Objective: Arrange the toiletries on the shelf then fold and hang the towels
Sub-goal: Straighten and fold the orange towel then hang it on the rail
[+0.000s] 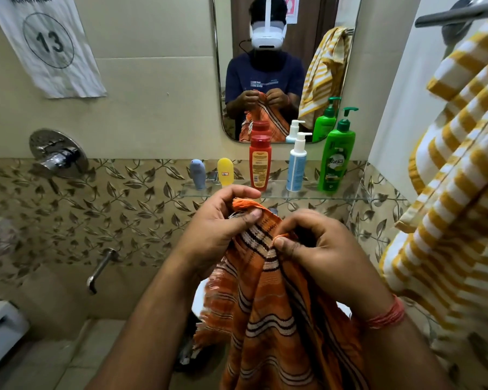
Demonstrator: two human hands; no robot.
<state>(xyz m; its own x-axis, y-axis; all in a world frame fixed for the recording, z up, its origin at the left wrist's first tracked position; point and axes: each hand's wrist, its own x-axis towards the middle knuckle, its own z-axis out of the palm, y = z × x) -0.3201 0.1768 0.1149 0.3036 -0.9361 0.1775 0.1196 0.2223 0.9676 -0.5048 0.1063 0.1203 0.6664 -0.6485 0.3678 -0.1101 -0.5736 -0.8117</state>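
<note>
An orange towel (pixel 268 313) with dark and pale stripes hangs in front of me. My left hand (pixel 217 223) pinches its fringed top corner, and my right hand (pixel 319 249) pinches the top edge close beside it. On the glass shelf (pixel 237 192) stand a grey-blue tube (pixel 197 173), a yellow tube (pixel 225 171), a red bottle (pixel 260 162), a white and blue pump bottle (pixel 297 164) and a green pump bottle (pixel 336 156). A yellow and white striped towel (pixel 457 175) hangs from the metal bar (pixel 457 13) at the right.
A mirror (pixel 285 66) above the shelf reflects me and the towels. A chrome mixer knob (pixel 57 156) and a tap spout (pixel 100 270) project from the left wall. A numbered paper sign (pixel 47 43) hangs at the upper left.
</note>
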